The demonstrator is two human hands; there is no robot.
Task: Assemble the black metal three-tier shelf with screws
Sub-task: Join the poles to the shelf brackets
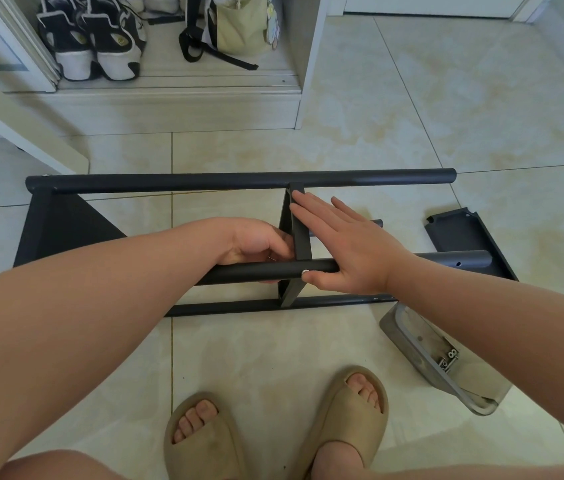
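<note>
One end tier is on the shelf frame (239, 181) lying across the floor; left hand (256, 242) grips the near tube, right hand (346, 251) lies flat steadying the middle tier (299, 230), while the third panel (464, 237) waits beyond the right wrist.

The black round metal shelf tubes (239, 180) looked matt and smooth, the small silvery screw head (305, 271) shone a little, the cream glazed floor tiles (394, 126) were glossy, and the tan foam-like slide sandals (349, 407) looked soft and dull.
</note>
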